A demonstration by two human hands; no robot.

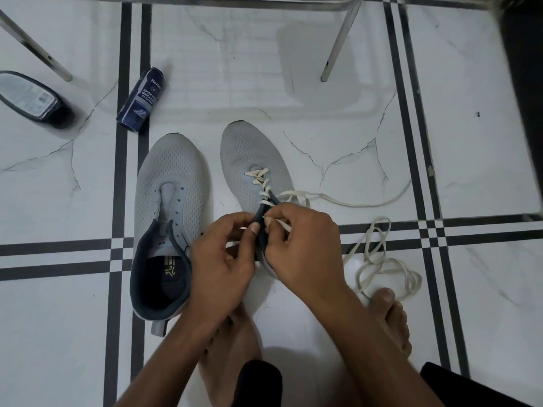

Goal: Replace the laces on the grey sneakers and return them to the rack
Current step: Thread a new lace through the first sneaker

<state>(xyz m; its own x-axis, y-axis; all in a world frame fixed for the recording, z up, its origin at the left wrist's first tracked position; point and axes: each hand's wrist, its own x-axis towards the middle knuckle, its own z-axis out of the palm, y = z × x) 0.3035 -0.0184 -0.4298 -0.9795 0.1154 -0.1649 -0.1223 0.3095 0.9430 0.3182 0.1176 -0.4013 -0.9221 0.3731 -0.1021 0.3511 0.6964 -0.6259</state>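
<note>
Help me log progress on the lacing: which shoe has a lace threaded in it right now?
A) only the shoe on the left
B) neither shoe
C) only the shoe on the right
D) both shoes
C: the right shoe carries a cream lace crisscrossed through its eyelets, while the left shoe shows bare eyelets.

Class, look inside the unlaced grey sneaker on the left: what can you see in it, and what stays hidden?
Inside the unlaced grey mesh sneaker lies a dark insole with yellow print. The toe space is hidden under the upper, and the left hand covers part of the collar's edge.
</note>
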